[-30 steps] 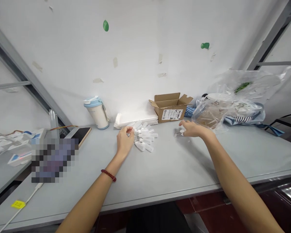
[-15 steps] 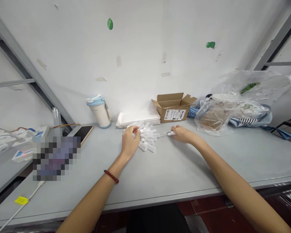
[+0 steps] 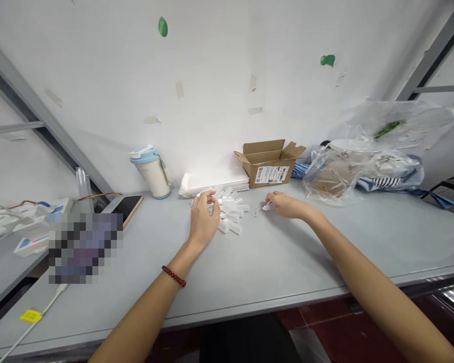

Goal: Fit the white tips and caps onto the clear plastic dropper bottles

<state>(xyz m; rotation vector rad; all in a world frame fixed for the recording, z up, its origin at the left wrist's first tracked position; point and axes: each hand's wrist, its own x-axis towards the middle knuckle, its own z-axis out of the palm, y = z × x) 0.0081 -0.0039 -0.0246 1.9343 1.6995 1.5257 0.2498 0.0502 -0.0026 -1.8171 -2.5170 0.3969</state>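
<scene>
A cluster of small translucent white plastic pieces, fanned out with their long ends pointing right, lies on the grey table. My left hand rests at the left side of this cluster, fingers curled and thumb near the fingertips; what they grip, if anything, is hidden. To the right, apart from the cluster, my right hand is closed on a small white piece. A thin white cord trails from that piece toward the left. Most of the piece is covered by the fingers.
Behind the cluster lies a stack of white flat packs, beside an open cardboard box. A blue-lidded cup stands at the back left, near a phone. Clear plastic bags sit at the right.
The thin cord by my right hand stretched toward the cluster before; now its end hangs bent, apart from the cluster. My left hand has stayed at the pile. The view has shifted slightly.
</scene>
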